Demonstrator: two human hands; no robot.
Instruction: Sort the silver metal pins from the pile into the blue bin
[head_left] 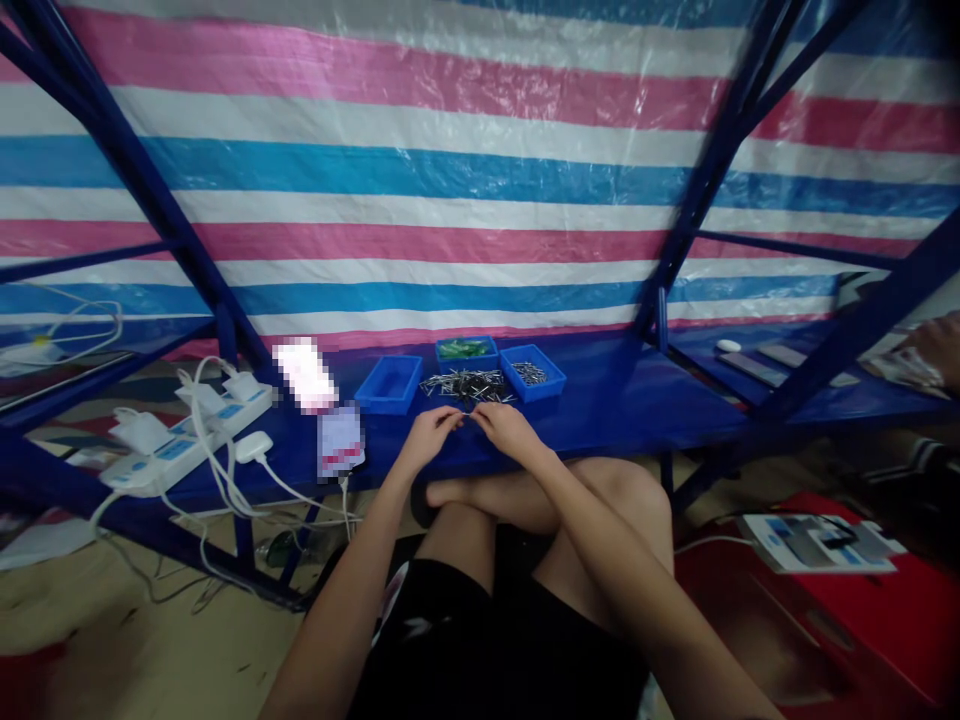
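Note:
My left hand (435, 434) and my right hand (504, 428) meet over the front edge of the blue table, fingers pinched close together. Whatever lies between the fingertips is too small to make out. Just beyond them spreads a loose pile of thin black and silvery pieces (472, 385). Behind the pile stands a blue bin (441, 362) with green pieces (463, 348) in it. To the right, a second blue bin (551, 390) holds small silvery metal pieces (529, 373). A third blue bin (390, 385), on the left, shows a bare bottom.
White power strips (191, 440) with plugs and tangled cables lie at the left, near a blurred-out phone-like object (341, 442). Blue metal posts (690, 200) frame both sides before a striped plastic sheet (450, 180). A red box (892, 600) stands low right; another person's hand (934, 355) shows far right.

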